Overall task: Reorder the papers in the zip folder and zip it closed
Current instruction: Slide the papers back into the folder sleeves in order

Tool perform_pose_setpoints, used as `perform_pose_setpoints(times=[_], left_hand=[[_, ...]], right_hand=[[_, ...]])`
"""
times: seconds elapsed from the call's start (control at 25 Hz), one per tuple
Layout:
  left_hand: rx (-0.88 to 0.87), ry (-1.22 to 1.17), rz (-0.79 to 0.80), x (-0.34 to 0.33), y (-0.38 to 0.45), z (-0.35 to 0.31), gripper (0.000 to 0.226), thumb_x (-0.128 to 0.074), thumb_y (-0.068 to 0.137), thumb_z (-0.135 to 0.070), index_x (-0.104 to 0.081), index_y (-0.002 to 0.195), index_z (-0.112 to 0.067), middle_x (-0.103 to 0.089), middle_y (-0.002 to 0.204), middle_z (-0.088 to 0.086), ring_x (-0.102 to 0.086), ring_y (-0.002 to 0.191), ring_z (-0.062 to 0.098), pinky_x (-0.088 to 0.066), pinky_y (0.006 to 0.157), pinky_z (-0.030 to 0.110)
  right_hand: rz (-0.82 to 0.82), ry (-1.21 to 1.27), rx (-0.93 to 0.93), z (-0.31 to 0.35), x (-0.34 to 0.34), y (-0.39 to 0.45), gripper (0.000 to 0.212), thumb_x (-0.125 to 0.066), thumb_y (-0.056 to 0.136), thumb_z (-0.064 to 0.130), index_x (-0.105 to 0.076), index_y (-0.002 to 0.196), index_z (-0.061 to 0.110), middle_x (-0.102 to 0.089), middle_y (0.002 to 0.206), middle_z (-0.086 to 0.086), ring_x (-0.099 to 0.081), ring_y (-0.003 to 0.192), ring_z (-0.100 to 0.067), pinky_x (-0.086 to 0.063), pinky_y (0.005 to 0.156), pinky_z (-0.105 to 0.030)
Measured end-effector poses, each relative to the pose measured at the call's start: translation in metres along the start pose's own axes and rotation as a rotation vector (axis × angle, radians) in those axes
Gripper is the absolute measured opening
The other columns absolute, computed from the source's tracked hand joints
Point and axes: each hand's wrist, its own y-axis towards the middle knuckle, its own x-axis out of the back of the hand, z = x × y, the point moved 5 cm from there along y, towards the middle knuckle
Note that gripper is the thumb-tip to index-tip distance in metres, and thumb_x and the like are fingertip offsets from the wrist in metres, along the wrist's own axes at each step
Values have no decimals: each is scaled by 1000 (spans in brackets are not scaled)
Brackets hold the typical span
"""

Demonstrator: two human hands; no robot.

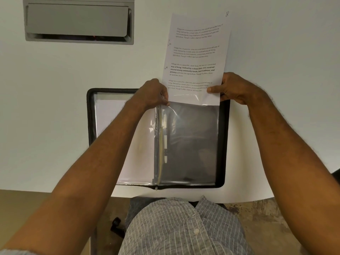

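Note:
A black zip folder (225, 144) lies open on the white table. Its right side shows a clear plastic sleeve (189, 142) over a dark backing. A printed sheet of paper (196, 57), marked 8 at its top right corner, sticks out of the sleeve's top opening, with only its lower edge inside. My left hand (152, 94) pinches the sleeve's top left corner. My right hand (230, 89) grips the paper's lower right edge, thumb on top. White pages in sleeves (114, 115) fill the folder's left side.
A grey recessed cable box with a lid (78, 22) is set into the white table (46, 107) at the back left. The table's front edge runs just below the folder, close to my torso.

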Motion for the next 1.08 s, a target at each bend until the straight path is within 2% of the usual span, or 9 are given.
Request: perform_pose_setpoints(times=[0.08, 0.16, 0.32, 0.48, 0.68, 0.84, 0.96, 1.08], left_hand=[[-34, 108, -57, -2, -2, -2, 22, -90, 74, -33, -77, 86, -19, -47, 107, 4, -44, 101, 17, -46, 83, 30], [-83, 96, -87, -5, -5, -5, 21, -89, 76, -30, -77, 89, -19, -44, 111, 6, -38, 103, 17, -45, 87, 29], [-191, 17, -87, -8, -9, -13, 7, -79, 84, -16, -78, 91, -14, -58, 108, 4, -54, 100, 17, -51, 87, 34], [-147, 87, -53, -4, -8, -14, 6, -66, 91, -22, -72, 90, -21, -69, 95, -4, -64, 89, 18, -52, 78, 35], [-130, 206, -4, -2, -1, -10, 9, -69, 91, -27, -73, 97, -22, -71, 100, -3, -63, 96, 19, -54, 84, 40], [-132, 92, 25, -4, 2, -8, 9, -68, 89, -17, -77, 92, -17, -73, 93, -2, -65, 90, 17, -56, 85, 38], [-174, 63, -28, -9, 4, -12, 7, -70, 85, -16, -76, 83, -16, -66, 87, 1, -64, 83, 18, -58, 80, 41], [-159, 54, -75, -15, 4, -18, 5, -75, 87, -21, -75, 87, -16, -59, 99, 5, -57, 93, 18, -51, 80, 36]], right_hand=[[9, -22, 15, 3, 1, -1, 60, -74, 92, 10, -51, 147, 16, -64, 134, -1, -67, 104, -19, -63, 73, -29], [1, -38, 22, 6, 4, -4, 61, -74, 92, 10, -51, 148, 16, -63, 132, 0, -66, 103, -18, -62, 70, -27], [-16, -24, 30, 5, 7, -9, 56, -73, 93, 9, -52, 145, 14, -64, 127, 1, -67, 98, -15, -62, 65, -23], [-14, -11, 6, -2, 9, -12, 57, -73, 93, 11, -53, 146, 14, -65, 131, 0, -68, 102, -17, -64, 72, -28], [2, 15, -3, -2, 8, -13, 53, -72, 93, 8, -54, 142, 15, -67, 120, 5, -68, 97, -17, -61, 63, -22], [7, 13, -36, -2, 8, -8, 52, -74, 91, 7, -57, 140, 16, -68, 117, 5, -68, 101, -18, -62, 63, -24], [13, 13, -102, -5, 6, -4, 46, -77, 88, 6, -60, 130, 17, -70, 109, 5, -69, 97, -18, -61, 59, -24], [49, -7, -151, -7, 9, 0, 39, -79, 87, 9, -65, 121, 21, -74, 109, 3, -72, 96, -19, -62, 63, -28]])
